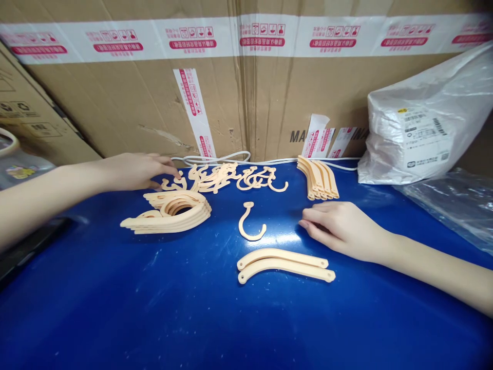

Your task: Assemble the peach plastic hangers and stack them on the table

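My left hand reaches to the back of the blue table, fingertips at a loose heap of peach plastic hooks; the fingers lie stretched out and hold nothing. My right hand rests palm down on the table, fingers together and slightly curled, nothing visible in it. A single hook lies between the hands. Two curved peach arms lie side by side just in front of my right hand. A stack of assembled hangers sits under my left hand. Another stack of curved arms lies behind my right hand.
Large taped cardboard boxes wall off the back. A white cable runs along their foot. A white plastic bag with a label and clear plastic wrap fill the right side. A clear container stands at the far left.
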The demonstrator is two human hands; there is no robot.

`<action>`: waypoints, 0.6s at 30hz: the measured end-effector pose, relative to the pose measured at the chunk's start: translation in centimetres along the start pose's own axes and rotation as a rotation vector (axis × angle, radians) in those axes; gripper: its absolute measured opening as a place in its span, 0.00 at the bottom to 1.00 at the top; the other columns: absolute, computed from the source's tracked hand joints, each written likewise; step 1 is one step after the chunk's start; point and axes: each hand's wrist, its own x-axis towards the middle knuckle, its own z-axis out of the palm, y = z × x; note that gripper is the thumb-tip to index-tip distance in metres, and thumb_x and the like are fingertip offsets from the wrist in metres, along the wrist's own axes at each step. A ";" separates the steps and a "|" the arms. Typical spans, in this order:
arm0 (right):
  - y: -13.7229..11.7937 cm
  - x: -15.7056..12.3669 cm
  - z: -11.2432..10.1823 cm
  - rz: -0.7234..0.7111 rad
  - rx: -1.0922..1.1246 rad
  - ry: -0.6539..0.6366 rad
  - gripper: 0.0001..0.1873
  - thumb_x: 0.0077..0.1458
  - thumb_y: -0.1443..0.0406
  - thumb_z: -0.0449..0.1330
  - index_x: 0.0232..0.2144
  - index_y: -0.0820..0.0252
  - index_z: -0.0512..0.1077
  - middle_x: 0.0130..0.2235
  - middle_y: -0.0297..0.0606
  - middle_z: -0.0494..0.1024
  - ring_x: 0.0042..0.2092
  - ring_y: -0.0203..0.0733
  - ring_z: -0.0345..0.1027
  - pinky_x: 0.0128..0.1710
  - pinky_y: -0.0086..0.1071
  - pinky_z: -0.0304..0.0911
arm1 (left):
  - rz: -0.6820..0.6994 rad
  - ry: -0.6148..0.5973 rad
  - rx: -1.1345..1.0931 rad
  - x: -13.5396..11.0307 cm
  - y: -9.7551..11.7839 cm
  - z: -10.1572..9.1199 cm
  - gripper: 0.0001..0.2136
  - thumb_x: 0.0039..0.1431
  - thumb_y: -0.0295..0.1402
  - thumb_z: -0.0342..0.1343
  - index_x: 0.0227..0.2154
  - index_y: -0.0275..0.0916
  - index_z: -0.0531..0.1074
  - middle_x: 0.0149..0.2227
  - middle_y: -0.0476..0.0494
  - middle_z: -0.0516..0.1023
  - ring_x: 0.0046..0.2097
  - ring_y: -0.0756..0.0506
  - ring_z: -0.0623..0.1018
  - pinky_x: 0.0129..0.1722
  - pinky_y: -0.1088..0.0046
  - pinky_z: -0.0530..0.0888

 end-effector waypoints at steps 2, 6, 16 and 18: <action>0.0 0.0 0.0 0.000 0.002 -0.002 0.18 0.66 0.62 0.44 0.24 0.58 0.62 0.23 0.33 0.67 0.25 0.35 0.61 0.28 0.30 0.52 | 0.001 0.002 -0.009 0.0 0.0 0.1 0.15 0.62 0.42 0.52 0.44 0.39 0.76 0.49 0.46 0.78 0.45 0.48 0.74 0.36 0.80 0.66; 0.0 0.0 -0.1 0.007 0.011 -0.013 0.18 0.66 0.62 0.44 0.24 0.58 0.61 0.24 0.33 0.67 0.25 0.35 0.61 0.28 0.30 0.52 | -0.007 0.018 -0.006 0.2 0.3 0.5 0.15 0.65 0.41 0.49 0.43 0.40 0.77 0.47 0.47 0.79 0.44 0.49 0.74 0.38 0.79 0.66; 0.1 -0.2 -0.1 0.026 0.038 -0.028 0.17 0.66 0.62 0.45 0.24 0.57 0.60 0.24 0.32 0.66 0.26 0.35 0.60 0.28 0.30 0.52 | 0.009 -0.006 0.082 1.5 2.6 -0.5 0.11 0.66 0.32 0.48 0.41 0.39 0.75 0.48 0.48 0.77 0.49 0.48 0.69 0.47 0.75 0.63; 0.1 -0.2 -0.1 0.024 0.045 -0.023 0.17 0.66 0.62 0.45 0.24 0.57 0.59 0.24 0.32 0.65 0.26 0.35 0.60 0.28 0.30 0.52 | -0.045 0.012 0.079 1.4 3.3 -0.7 0.09 0.64 0.29 0.50 0.40 0.39 0.75 0.47 0.50 0.77 0.49 0.48 0.69 0.48 0.76 0.63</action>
